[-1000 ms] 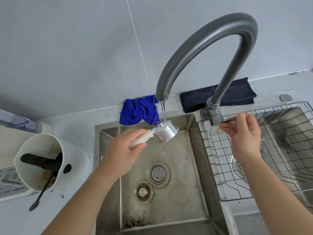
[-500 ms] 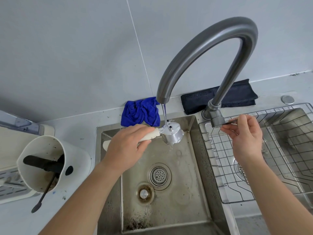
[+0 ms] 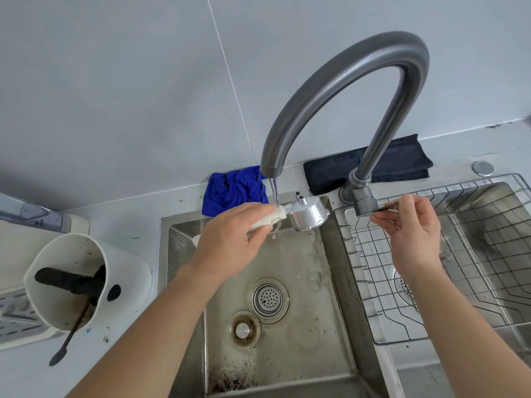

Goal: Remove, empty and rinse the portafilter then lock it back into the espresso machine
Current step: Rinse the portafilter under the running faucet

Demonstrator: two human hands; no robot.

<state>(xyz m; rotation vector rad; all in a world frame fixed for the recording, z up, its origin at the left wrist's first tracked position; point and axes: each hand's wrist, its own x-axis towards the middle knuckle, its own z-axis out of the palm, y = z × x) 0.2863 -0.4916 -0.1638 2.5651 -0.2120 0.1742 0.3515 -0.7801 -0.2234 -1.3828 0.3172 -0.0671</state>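
Note:
My left hand (image 3: 230, 242) grips the white handle of the portafilter (image 3: 309, 215), whose silver basket head is turned over, spouts up, above the back of the left sink basin (image 3: 287, 354). A thin stream of water falls from the grey arched faucet (image 3: 344, 73) onto the handle's neck, just left of the head. My right hand (image 3: 413, 234) pinches the thin dark faucet lever (image 3: 388, 207) at the faucet base. Dark coffee grounds lie scattered at the front of the basin floor.
A white knock box (image 3: 86, 282) with a dark bar and a brush stands on the counter at left. A blue cloth (image 3: 232, 189) and a dark folded towel (image 3: 396, 160) lie behind the sink. A wire rack (image 3: 431, 282) sits in the right basin.
The portafilter head has shifted right, out from under the stream, so water now hits the handle's neck. My right hand stays on the lever.

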